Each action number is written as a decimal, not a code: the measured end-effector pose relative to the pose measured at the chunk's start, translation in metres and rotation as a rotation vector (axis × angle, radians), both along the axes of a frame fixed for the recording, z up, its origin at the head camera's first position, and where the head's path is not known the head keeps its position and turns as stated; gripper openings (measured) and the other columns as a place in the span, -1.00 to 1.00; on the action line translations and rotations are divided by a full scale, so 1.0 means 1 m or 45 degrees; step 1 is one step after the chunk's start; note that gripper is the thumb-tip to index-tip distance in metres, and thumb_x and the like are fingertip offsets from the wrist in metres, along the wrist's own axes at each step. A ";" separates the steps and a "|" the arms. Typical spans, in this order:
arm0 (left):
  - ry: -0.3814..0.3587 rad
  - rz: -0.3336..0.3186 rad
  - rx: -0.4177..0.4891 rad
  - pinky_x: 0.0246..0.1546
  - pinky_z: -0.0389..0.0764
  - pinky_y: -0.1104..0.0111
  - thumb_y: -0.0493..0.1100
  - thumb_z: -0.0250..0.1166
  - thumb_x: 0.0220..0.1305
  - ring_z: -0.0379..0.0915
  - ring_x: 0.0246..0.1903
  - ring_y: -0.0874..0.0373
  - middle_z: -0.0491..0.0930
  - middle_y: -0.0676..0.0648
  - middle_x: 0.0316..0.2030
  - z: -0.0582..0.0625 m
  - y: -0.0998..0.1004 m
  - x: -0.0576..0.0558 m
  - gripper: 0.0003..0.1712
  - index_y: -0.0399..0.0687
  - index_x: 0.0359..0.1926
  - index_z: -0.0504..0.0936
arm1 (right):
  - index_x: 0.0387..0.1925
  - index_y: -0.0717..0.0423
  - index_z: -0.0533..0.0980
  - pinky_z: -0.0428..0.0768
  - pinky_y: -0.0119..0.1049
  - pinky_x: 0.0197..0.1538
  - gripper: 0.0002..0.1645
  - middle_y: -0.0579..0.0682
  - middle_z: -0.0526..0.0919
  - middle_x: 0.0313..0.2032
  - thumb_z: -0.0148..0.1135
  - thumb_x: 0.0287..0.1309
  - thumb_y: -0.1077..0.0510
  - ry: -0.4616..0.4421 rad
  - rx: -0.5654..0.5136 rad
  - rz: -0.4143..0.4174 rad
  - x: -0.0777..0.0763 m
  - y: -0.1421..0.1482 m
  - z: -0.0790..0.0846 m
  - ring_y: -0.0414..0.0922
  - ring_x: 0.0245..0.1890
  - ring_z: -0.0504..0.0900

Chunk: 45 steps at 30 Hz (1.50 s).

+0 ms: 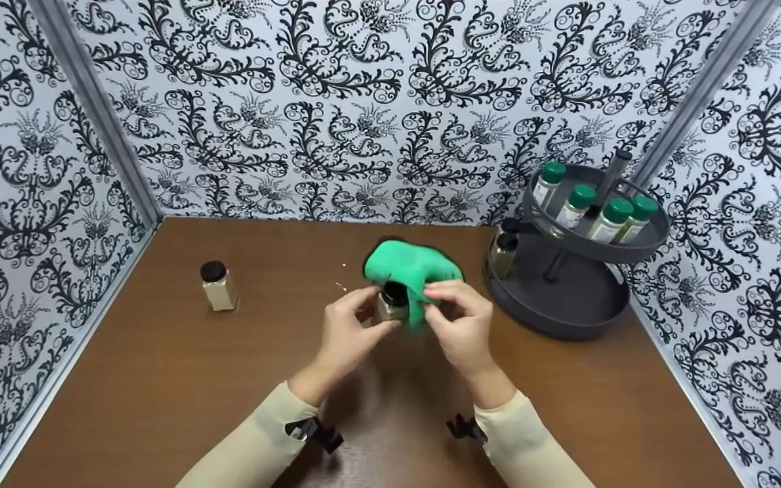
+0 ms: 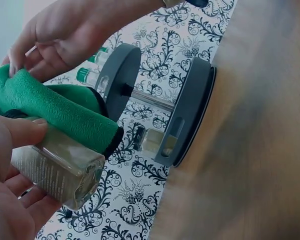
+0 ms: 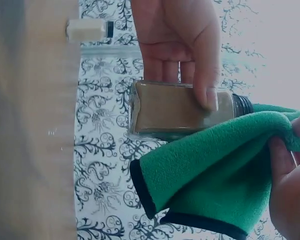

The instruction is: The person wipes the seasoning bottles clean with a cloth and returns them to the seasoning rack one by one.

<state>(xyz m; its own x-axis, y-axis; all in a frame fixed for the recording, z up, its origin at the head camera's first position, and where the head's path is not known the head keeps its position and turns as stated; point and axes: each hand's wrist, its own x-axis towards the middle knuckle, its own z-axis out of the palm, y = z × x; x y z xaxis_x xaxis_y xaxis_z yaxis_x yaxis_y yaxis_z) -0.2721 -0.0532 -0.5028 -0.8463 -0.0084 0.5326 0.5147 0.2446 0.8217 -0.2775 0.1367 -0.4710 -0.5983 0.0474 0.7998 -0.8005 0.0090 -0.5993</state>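
A square glass spice jar [image 3: 165, 107] with a black lid, partly filled with brown powder, is gripped in my left hand [image 1: 350, 329], thumb on one side and fingers on the other. My right hand [image 1: 462, 322] pinches a green cloth [image 1: 404, 261] with dark edging between thumb and fingers. Close against the jar's lid end, the cloth drapes down along its side. In the left wrist view, a printed label shows on the jar [image 2: 60, 172], and the cloth [image 2: 50, 102] overlaps its top.
A second black-lidded jar [image 1: 219, 286] stands on the brown table [image 1: 262, 366] at left. On the right, a dark two-tier stand [image 1: 556, 325] carries several green-capped jars [image 1: 611, 220] above and black-lidded jars [image 1: 503, 254] below. Patterned panels [image 1: 336, 108] enclose the table.
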 end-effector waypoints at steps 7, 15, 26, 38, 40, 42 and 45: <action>-0.024 -0.013 0.056 -0.11 0.81 0.29 -0.24 0.69 0.01 0.76 -0.12 0.10 0.80 -0.09 -0.08 0.002 -0.004 0.000 -0.42 -0.12 0.12 0.76 | -0.31 0.23 0.77 0.68 -0.47 -0.26 -0.76 0.13 0.80 -0.30 0.36 0.02 0.52 -0.517 0.243 -0.067 -0.017 0.001 -0.017 -0.22 -0.29 0.73; -0.021 -0.002 0.078 -0.05 0.81 0.21 -0.19 0.69 0.05 0.73 -0.11 0.09 0.79 -0.05 -0.05 0.002 -0.006 0.000 -0.41 -0.03 0.15 0.76 | -0.36 0.17 0.76 0.63 -0.45 -0.24 -0.80 0.09 0.80 -0.35 0.39 0.00 0.46 -0.725 0.535 -0.037 -0.022 0.003 -0.024 -0.28 -0.39 0.64; -0.039 -0.044 0.031 -0.03 0.81 0.22 -0.25 0.70 0.01 0.77 -0.10 0.05 0.79 -0.13 -0.04 0.004 -0.007 -0.001 -0.39 -0.15 0.14 0.75 | -0.28 0.37 0.72 0.76 -0.39 -0.06 -0.75 0.22 0.77 -0.25 0.39 0.01 0.63 -0.096 -0.058 -0.048 -0.003 -0.006 -0.012 -0.16 -0.13 0.77; -0.023 -0.041 0.071 -0.06 0.81 0.27 -0.23 0.70 0.01 0.76 -0.09 0.08 0.80 -0.08 -0.05 0.005 -0.006 -0.002 -0.40 -0.07 0.14 0.77 | -0.32 0.15 0.76 0.73 -0.36 -0.18 -0.81 0.04 0.83 -0.31 0.40 0.04 0.43 -0.656 0.572 -0.118 -0.017 0.003 -0.018 -0.21 -0.29 0.74; -0.025 -0.052 0.059 -0.07 0.81 0.26 -0.23 0.70 0.00 0.76 -0.12 0.10 0.80 -0.07 -0.08 0.004 -0.004 -0.001 -0.41 -0.08 0.12 0.78 | -0.32 0.21 0.76 0.71 -0.41 -0.21 -0.80 0.08 0.82 -0.32 0.38 0.03 0.47 -0.619 0.407 -0.132 -0.014 0.001 -0.017 -0.24 -0.30 0.73; -0.026 -0.067 0.051 -0.07 0.81 0.26 -0.24 0.71 -0.02 0.75 -0.14 0.11 0.81 -0.08 -0.10 0.004 -0.003 -0.001 -0.41 -0.10 0.10 0.78 | -0.32 0.28 0.75 0.70 -0.45 -0.22 -0.80 0.09 0.81 -0.31 0.36 0.03 0.52 -0.518 0.198 -0.121 -0.012 -0.001 -0.015 -0.26 -0.30 0.73; -0.034 -0.095 0.040 -0.06 0.81 0.28 -0.25 0.72 -0.03 0.76 -0.15 0.10 0.81 -0.10 -0.11 0.003 -0.001 0.000 -0.40 -0.13 0.11 0.78 | -0.32 0.40 0.70 0.72 -0.46 -0.19 -0.80 0.10 0.78 -0.30 0.32 0.01 0.61 -0.298 -0.030 -0.097 -0.009 -0.003 -0.013 -0.23 -0.25 0.74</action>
